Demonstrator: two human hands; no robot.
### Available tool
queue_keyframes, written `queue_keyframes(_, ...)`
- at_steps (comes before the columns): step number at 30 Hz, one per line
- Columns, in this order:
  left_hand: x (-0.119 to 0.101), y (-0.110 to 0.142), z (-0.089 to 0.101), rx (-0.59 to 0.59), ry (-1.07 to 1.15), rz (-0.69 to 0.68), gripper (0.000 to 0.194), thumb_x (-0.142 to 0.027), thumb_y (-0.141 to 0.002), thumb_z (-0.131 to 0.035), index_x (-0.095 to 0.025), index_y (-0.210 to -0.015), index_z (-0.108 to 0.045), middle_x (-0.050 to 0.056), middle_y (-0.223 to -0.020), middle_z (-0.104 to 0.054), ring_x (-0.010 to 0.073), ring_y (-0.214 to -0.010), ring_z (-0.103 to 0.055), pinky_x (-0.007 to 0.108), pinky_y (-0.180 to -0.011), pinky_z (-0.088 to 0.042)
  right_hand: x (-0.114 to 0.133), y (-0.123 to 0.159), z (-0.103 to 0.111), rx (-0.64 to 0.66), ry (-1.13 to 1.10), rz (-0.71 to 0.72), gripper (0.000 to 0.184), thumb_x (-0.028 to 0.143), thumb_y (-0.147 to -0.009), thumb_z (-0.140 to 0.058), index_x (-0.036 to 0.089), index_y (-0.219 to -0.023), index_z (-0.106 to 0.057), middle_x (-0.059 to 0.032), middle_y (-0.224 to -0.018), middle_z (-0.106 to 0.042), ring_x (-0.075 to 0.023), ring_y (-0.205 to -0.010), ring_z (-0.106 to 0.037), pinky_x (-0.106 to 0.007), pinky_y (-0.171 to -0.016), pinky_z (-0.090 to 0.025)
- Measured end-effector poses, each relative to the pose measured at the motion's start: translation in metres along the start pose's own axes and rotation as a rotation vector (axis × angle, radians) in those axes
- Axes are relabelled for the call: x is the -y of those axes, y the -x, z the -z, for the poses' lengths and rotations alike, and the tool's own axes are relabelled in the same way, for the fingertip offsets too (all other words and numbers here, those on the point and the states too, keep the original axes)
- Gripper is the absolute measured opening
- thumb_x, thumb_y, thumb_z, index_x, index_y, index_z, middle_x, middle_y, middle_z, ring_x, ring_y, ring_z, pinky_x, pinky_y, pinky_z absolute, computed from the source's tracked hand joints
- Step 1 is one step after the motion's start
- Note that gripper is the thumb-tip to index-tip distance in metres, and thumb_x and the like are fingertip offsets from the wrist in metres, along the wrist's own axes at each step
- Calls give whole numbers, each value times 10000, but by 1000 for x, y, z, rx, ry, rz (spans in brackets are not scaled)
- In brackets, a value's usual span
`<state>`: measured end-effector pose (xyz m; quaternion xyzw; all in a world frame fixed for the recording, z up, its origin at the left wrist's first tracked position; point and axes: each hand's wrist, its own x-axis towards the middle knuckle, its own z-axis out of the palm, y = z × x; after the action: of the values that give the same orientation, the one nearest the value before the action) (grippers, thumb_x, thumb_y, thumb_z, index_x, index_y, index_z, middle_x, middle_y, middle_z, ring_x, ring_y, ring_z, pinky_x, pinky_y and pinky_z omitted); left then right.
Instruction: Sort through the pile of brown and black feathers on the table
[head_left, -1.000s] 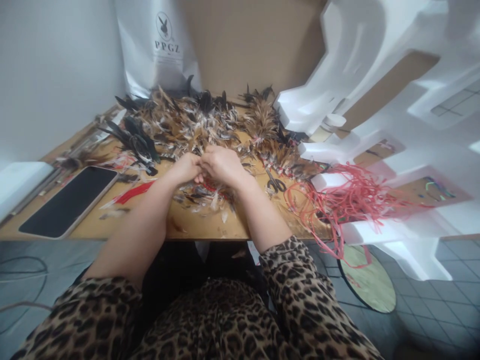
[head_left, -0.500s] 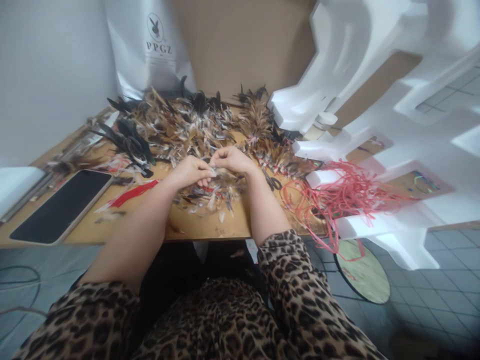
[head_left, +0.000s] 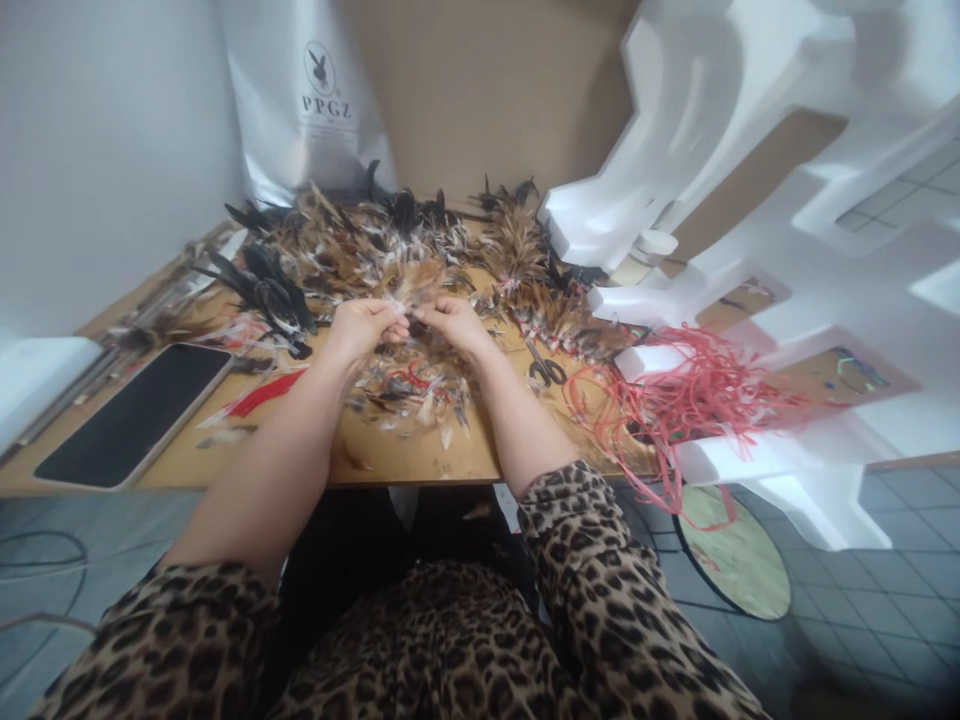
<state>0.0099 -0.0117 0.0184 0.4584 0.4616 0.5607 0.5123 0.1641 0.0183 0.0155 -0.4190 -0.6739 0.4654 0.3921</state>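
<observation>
A pale wall [head_left: 120, 130] stood left of the wooden table [head_left: 420, 460], a brown panel [head_left: 487, 90] rose behind it, and grey tiles [head_left: 862, 610] covered the floor at right.

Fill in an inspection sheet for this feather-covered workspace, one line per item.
Surface: tan tabletop, strewn with feather scraps near its front edge.
Things: small feather bunch between the hands; big feather pile behind; scissors lying right of the hands.
Clutter: phone and red strips at left; tangled pink ribbon at right, partly hanging over the edge.
Hands: left hand and right hand both pinch at the bunch; fingertip detail blurred.
Cables: cable on the floor at left.
Surroundings: printed silvery bag behind; white foam pieces at right.
</observation>
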Motion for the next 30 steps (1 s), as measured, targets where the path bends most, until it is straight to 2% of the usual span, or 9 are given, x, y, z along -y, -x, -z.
queue_keyframes(3,2,-4,1,-82,22,26,121,-165,-664,-658,-93,-572,-628,32,-492,-604,56,-399,-534,138,-424,-429,8,4,-11,-86,173,115,204,303,-730,-569,109,-753,-628,13,-655,-589,-70,-591,-455,-193,-611,-366)
queue_keyframes(6,2,-5,2,-98,-66,18,121,-147,-675,-624,-96,-565,-612,18,-477,-591,61,-400,-532,151,-434,-436,17,11,-18,-102,466,270,179,239,-776,-494,128,-721,-622,-1,-675,-592,-91,-633,-478,-211,-652,-365)
queue_keyframes(10,4,-3,5,-7,-367,-36,161,-113,-703,-538,-109,-556,-604,14,-464,-584,84,-407,-540,182,-448,-447,29,21,-19,-53,840,373,205,219,-820,-445,145,-748,-622,-51,-768,-610,-146,-744,-518,-254,-713,-364)
queue_keyframes(14,9,-1,9,155,-642,-132,185,-109,-704,-505,-139,-551,-605,6,-458,-583,109,-411,-550,195,-430,-425,35,24,-11,14,988,399,222,224,-834,-435,146,-780,-635,-87,-842,-622,-181,-827,-536,-280,-731,-363)
queue_keyframes(18,9,3,8,341,-717,-197,179,-186,-719,-551,-152,-558,-623,14,-476,-600,114,-420,-557,191,-423,-403,31,17,7,59,821,395,170,198,-779,-494,134,-729,-644,-55,-771,-624,-155,-760,-539,-271,-713,-365)
queue_keyframes(23,-3,13,1,462,-483,-113,193,-258,-725,-599,-126,-593,-648,50,-494,-613,108,-417,-544,197,-428,-420,21,10,31,216,220,164,201,306,-689,-626,105,-698,-637,-13,-645,-610,-101,-601,-504,-240,-630,-386)
queue_keyframes(25,-6,14,0,440,-368,-113,183,-259,-708,-629,-114,-599,-656,55,-497,-613,100,-411,-538,194,-434,-427,17,8,32,208,10,105,210,315,-651,-651,109,-686,-627,-3,-633,-608,-91,-580,-494,-230,-600,-384)
queue_keyframes(30,-5,9,0,237,-85,-93,164,-254,-663,-684,-107,-596,-656,32,-500,-598,61,-387,-501,158,-395,-381,10,4,12,-17,-281,77,178,236,-568,-693,137,-646,-568,56,-548,-525,-51,-497,-401,-191,-494,-308)
